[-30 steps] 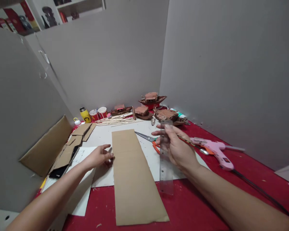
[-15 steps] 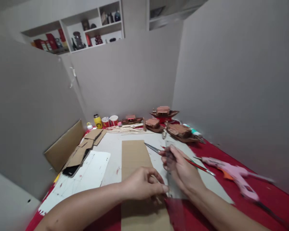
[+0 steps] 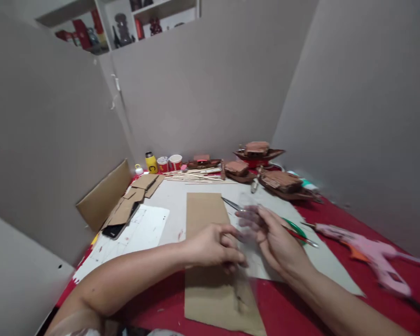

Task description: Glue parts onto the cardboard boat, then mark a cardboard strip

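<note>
- The left hand (image 3: 213, 247) reaches over the corrugated cardboard strip (image 3: 203, 214), its fingers and thumb bent at the clear plastic ruler (image 3: 243, 287); blur hides whether they pinch it or merely touch.
- The right hand (image 3: 280, 238) sits just beyond the strip's right edge, fingers loosely curled behind the ruler; whether they clamp it, I cannot tell. A slim red pencil (image 3: 303, 237) juts out beside the wrist, seemingly tucked in that hand.
- Handling the ruler well probably calls for holding it by its edges, flat faces clear of the fingertips, and one hand securing it before the other lets go.
- The pencil seems best angled away from the cardboard, and the left forearm light on the strip so it doesn't skid.
- The strip lies under the left hand and left of the right, partly on the pale sheet (image 3: 325, 261), its near end on red cloth (image 3: 154, 298).
- The scissors (image 3: 233, 204) lie just beside the strip, blades toward it; the pink glue gun (image 3: 367, 249) rests farther right.
</note>
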`<act>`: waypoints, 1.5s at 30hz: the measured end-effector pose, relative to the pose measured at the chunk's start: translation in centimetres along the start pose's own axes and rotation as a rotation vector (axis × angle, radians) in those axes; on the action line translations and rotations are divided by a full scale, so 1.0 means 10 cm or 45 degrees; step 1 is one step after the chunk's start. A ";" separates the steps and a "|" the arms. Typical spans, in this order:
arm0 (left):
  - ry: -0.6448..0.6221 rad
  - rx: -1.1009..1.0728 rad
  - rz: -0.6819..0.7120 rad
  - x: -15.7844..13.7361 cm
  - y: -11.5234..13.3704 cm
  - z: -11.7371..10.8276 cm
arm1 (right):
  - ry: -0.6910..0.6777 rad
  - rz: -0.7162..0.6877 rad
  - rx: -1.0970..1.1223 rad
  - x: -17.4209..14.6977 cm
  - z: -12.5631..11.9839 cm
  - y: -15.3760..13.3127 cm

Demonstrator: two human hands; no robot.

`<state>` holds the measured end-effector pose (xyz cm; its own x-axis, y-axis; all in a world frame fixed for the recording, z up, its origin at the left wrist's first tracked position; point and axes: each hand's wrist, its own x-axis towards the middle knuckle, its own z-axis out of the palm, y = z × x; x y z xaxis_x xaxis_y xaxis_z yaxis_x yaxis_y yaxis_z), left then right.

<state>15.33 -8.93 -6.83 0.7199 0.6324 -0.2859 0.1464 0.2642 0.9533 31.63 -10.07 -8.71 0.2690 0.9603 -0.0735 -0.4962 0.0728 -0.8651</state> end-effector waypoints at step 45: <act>0.459 1.652 0.216 0.15 -0.38 -1.04 | -0.780 -0.757 -1.829 0.14 -0.41 0.56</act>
<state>8.81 -1.42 -11.85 0.6061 0.7950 0.0243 0.7469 -0.5794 0.3262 32.68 -9.41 -15.68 -0.3836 0.8728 0.3019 0.7525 0.4849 -0.4457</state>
